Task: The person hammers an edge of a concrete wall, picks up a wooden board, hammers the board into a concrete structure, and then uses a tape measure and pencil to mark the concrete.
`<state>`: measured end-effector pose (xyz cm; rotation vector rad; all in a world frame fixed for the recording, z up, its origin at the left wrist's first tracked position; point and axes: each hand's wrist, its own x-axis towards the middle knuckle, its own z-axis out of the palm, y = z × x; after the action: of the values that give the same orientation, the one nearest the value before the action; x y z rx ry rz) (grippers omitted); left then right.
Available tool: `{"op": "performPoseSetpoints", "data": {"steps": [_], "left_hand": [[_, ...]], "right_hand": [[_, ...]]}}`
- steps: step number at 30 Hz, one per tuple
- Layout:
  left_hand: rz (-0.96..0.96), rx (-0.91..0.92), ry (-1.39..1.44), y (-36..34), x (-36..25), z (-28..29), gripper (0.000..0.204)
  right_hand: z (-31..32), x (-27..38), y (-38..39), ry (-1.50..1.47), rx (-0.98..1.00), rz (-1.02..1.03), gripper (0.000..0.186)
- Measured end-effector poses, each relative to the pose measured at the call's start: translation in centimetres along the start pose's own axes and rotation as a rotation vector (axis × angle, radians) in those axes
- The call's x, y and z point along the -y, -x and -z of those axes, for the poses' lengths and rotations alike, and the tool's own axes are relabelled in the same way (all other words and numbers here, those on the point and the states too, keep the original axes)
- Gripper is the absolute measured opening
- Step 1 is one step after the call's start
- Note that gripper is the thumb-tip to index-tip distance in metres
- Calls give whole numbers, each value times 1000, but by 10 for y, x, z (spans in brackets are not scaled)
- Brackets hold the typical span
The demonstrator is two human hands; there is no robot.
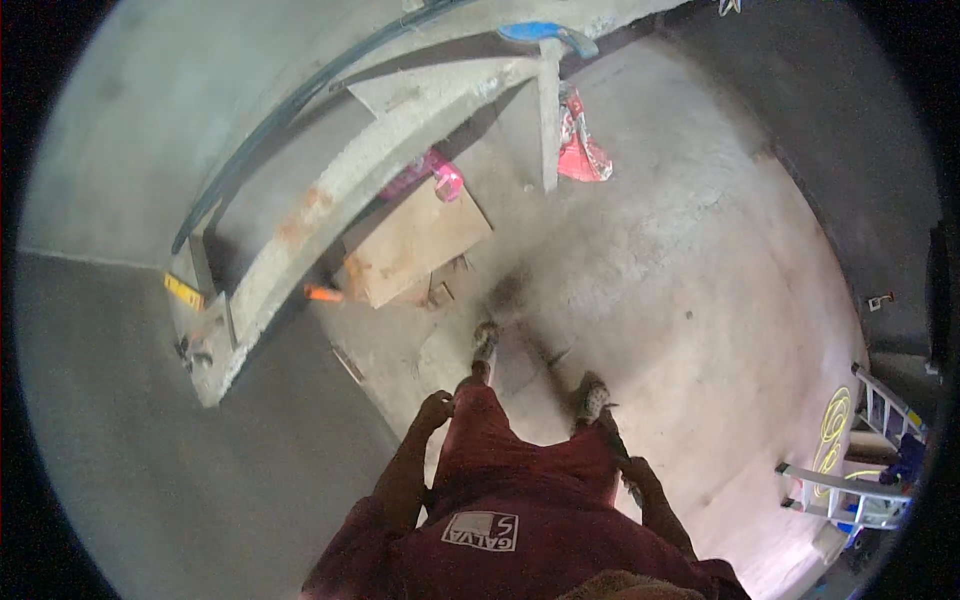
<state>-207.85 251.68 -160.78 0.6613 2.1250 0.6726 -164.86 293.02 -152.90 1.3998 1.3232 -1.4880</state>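
Observation:
My left hand [436, 409] hangs beside my left thigh, its fingers curled in, and I see nothing in them. On the other side, my right hand [640, 474] is closed around a long, thin, dark tool [615, 436]. One end of that tool reaches toward my right shoe [594, 396]; its kind is too dim to make out. Both hands are low at my sides, apart from the things around me.
A curved rough concrete ledge [340, 190] runs at the left, with a yellow level [184, 291] by its end. Near it lie a wooden board [420, 240], an orange-handled object [323, 293] and a red bag [582, 150]. A ladder [850, 485] and yellow cable [832, 425] are at the right.

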Motion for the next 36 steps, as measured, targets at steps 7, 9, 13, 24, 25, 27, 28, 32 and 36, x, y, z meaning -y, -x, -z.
{"op": "performPoseSetpoints", "data": {"steps": [7, 9, 13, 24, 25, 27, 28, 32, 36], "left_hand": [[-34, -191, 424, -129, -10, 143, 20], [-39, -260, 238, -151, -39, 202, 25], [-86, -318, 736, -149, -162, 281, 26], [-441, -978, -303, -267, -324, 486, 29], [-328, -981, -322, -284, -331, 484, 30], [-219, -983, -343, -299, -331, 487, 32], [-203, -985, -355, -307, -332, 489, 34], [-237, -891, -505, -339, -331, 499, 33], [-360, -789, -773, -342, -327, 500, 31]], "right_hand": [[-68, 41, 28, -89, -101, -152, 40], [-72, 51, 30, 92, -48, -122, 45], [-63, 81, 33, 381, -9, -282, 51], [-17, 130, 50, 88, -162, -208, 46], [-12, 134, 53, 248, -216, -174, 46], [-10, 154, 76, 30, -276, -208, 41], [-6, 154, 86, -41, -293, -136, 40], [2, 157, 104, -84, -411, -188, 40], [17, 151, 109, -127, -415, -94, 42]]}}
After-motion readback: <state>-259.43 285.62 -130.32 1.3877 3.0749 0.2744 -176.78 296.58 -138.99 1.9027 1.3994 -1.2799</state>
